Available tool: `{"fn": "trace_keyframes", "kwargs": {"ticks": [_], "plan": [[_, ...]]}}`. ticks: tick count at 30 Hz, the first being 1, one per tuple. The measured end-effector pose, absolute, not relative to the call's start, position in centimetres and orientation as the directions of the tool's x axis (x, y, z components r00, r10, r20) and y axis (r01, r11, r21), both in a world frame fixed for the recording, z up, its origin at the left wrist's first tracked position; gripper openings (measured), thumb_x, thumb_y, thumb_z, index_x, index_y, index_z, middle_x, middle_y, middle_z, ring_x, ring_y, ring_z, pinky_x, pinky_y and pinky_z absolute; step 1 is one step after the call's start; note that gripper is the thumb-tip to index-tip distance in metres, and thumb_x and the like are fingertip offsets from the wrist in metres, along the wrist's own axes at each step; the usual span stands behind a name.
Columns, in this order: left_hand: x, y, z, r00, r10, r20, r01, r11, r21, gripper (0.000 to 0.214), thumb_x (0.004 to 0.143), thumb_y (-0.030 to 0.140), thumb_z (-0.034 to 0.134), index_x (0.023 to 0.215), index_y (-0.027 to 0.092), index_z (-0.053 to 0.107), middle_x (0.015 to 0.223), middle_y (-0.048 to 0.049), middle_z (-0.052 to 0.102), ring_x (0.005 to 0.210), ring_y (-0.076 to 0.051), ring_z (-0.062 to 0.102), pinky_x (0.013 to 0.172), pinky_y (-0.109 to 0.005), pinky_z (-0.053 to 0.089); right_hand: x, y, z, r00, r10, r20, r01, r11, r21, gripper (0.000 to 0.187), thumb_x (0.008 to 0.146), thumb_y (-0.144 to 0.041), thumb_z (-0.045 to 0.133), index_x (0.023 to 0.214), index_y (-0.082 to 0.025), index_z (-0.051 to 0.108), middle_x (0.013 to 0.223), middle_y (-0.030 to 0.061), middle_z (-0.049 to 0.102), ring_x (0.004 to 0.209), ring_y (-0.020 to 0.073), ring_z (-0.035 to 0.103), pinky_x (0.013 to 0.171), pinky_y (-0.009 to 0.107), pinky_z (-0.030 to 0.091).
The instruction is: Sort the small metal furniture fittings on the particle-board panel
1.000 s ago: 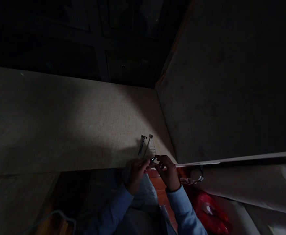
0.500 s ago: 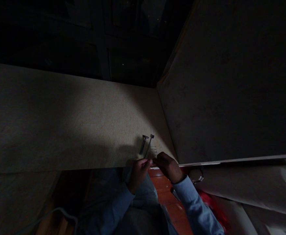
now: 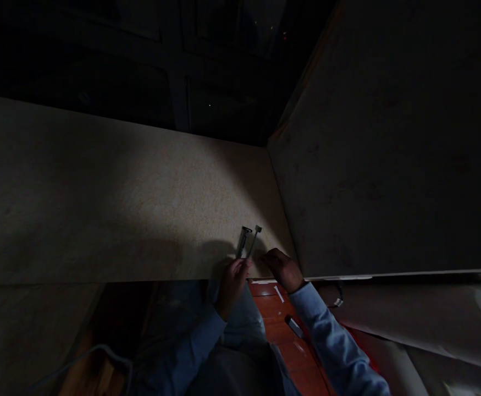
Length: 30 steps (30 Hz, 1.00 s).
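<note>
Nothing here is showing letters, numbers or signs that can be read. The big pale speckled board [image 3: 120, 209] is looking plain. The two small dark metal pieces [image 3: 244, 242] lying on it are looking too dim to tell.

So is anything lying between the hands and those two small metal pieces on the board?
Nothing visible. The dark piece and thin grey piece lie on the board. The left hand is at their near ends, and the right hand is just beside them. It is too dim to tell touch.
</note>
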State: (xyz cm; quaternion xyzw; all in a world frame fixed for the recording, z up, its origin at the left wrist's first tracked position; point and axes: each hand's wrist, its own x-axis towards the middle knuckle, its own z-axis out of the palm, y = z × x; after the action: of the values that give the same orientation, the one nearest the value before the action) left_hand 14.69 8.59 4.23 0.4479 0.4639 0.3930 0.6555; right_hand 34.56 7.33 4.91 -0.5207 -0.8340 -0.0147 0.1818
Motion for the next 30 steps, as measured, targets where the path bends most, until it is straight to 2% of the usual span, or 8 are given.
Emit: {"fn": "trace_keyframes", "kwargs": {"ticks": [4,8,12,17,25,30], "plan": [[13.0,10.2,3.1,0.110,0.983,-0.149,0.023,0.147,0.989,0.041,0.086,0.050,0.052,0.094,0.013,0.068,0.090,-0.0099,0.070,0.081,-0.020,0.065,0.073,-0.030,0.052,35.4,9.0,4.4,-0.369,0.925,0.084,0.920,0.377,-0.109,0.026,0.098,-0.022,0.049,0.104,-0.019,0.074,0.093,0.0100,0.065,0.081,0.0166,0.063,0.070,0.024,0.049],[11.2,11.7,0.7,0.012,1.000,0.008,0.215,-0.011,0.977,0.028,0.088,0.035,0.049,0.093,0.016,0.069,0.093,-0.0084,0.070,0.084,-0.019,0.065,0.077,-0.030,0.051,35.1,9.9,5.1,-0.274,0.944,-0.183,0.962,0.270,-0.047,0.025,0.096,-0.025,0.053,0.113,-0.021,0.071,0.104,0.0104,0.066,0.091,0.0191,0.064,0.079,0.026,0.050],[10.6,11.8,-0.9,0.063,0.978,0.198,0.397,-0.207,0.894,0.024,0.090,0.027,0.049,0.094,0.017,0.070,0.092,-0.0064,0.070,0.086,-0.018,0.064,0.080,-0.031,0.049,34.5,10.3,5.7,-0.209,0.924,-0.319,0.976,0.216,-0.014,0.029,0.098,-0.027,0.049,0.118,-0.020,0.069,0.112,0.0117,0.065,0.096,0.0197,0.064,0.083,0.027,0.050],[11.1,11.2,-0.6,0.133,0.946,0.296,0.502,-0.322,0.802,0.022,0.091,0.026,0.050,0.093,0.019,0.071,0.086,-0.0051,0.069,0.076,-0.016,0.063,0.073,-0.029,0.048,34.2,10.6,6.0,-0.213,0.890,-0.403,0.976,0.214,-0.044,0.031,0.098,-0.022,0.048,0.122,-0.021,0.067,0.119,0.0120,0.063,0.102,0.0191,0.062,0.088,0.026,0.048],[10.8,11.1,-0.5,0.160,0.919,0.361,0.503,-0.391,0.771,0.018,0.089,0.021,0.052,0.090,0.018,0.070,0.081,-0.0034,0.068,0.073,-0.016,0.061,0.071,-0.029,0.047,33.6,10.9,6.5,-0.161,0.876,-0.455,0.985,0.175,-0.013,0.035,0.100,-0.029,0.042,0.125,-0.021,0.065,0.123,0.0120,0.061,0.106,0.0223,0.062,0.087,0.028,0.048],[10.8,11.1,-0.6,0.179,0.915,0.362,0.508,-0.401,0.762,0.019,0.089,0.022,0.051,0.089,0.019,0.070,0.082,-0.0038,0.069,0.076,-0.017,0.062,0.073,-0.030,0.047,33.8,10.8,6.2,-0.170,0.882,-0.439,0.983,0.181,-0.016,0.034,0.099,-0.028,0.045,0.125,-0.024,0.066,0.122,0.0099,0.063,0.104,0.0208,0.063,0.087,0.027,0.048]]}}
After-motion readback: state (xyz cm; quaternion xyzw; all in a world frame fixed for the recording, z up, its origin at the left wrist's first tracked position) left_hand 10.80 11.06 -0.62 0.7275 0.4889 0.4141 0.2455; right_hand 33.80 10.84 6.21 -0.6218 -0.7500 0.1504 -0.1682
